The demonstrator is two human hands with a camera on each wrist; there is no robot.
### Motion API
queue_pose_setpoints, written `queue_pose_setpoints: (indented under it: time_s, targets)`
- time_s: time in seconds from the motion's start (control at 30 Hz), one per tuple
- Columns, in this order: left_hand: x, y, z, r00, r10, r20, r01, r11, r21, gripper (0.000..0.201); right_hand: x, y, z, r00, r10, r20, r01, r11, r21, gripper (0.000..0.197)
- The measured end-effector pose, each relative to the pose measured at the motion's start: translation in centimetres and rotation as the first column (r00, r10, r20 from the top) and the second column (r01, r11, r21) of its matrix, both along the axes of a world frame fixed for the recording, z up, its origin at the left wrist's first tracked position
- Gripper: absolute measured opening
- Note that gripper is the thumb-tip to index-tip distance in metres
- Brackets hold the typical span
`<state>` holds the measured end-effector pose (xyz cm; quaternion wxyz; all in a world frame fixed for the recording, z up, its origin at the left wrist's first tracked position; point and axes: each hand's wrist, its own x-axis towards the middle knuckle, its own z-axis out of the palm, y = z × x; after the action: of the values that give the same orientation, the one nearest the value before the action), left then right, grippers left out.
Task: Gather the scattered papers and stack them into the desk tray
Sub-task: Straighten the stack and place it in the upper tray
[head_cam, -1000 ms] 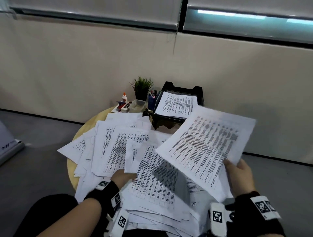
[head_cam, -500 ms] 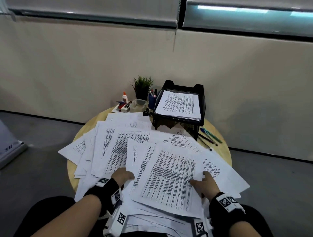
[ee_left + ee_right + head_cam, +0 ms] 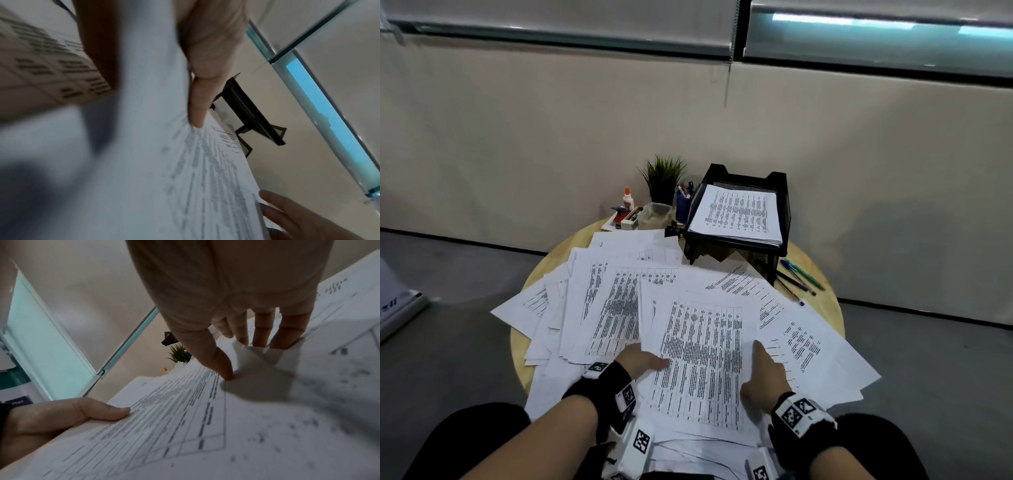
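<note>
Printed sheets [image 3: 619, 308] lie fanned over the round wooden table [image 3: 822, 294]. The top sheet [image 3: 702, 359] lies nearest me, and both hands hold it. My left hand [image 3: 650, 359] pinches its left edge, thumb [image 3: 197, 105] on top and fingers underneath. At the right edge my right hand [image 3: 760, 363] has its thumb [image 3: 224, 368] pressing down and its fingers tucked beneath the paper. The black mesh desk tray [image 3: 780, 192] stands at the back right of the table. It holds a neat stack of papers [image 3: 738, 214].
Left of the tray stand a small plant [image 3: 664, 178], a glue bottle [image 3: 628, 198], a blue pen cup [image 3: 683, 202] and a clear tub [image 3: 655, 214]. Loose pens [image 3: 801, 277] lie right of the tray. Some sheets overhang the table's near edge. Grey floor surrounds the table.
My right hand brought the raised sheet down onto the pile in front of me. Its grip shifted to the right edge, and my left thumb moved onto the left edge.
</note>
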<state>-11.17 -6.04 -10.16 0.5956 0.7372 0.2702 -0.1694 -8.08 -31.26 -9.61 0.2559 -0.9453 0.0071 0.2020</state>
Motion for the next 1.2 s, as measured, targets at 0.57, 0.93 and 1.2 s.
queue_pose_setpoints:
  time_s: [0.57, 0.93, 1.2]
  targets:
    - [-0.7, 1.5, 0.7, 0.976, 0.007, 0.219, 0.045, 0.972, -0.229, 0.116, -0.9, -2.9, 4.2, 0.944, -0.083, -0.319, 0.330, 0.276, 0.903, 0.036]
    - [2.1, -0.3, 13.3, 0.820, 0.130, 0.558, 0.007, 0.972, -0.237, 0.123, 1.0, -1.3, 12.4, 0.971, -0.173, 0.167, -0.122, 0.242, 0.963, 0.027]
    - [0.9, -2.7, 11.8, 0.813, 0.154, 0.561, -0.002, 0.965, -0.263, 0.084, 0.5, -0.5, 10.2, 0.968, -0.237, 0.087, -0.014, 0.296, 0.955, 0.070]
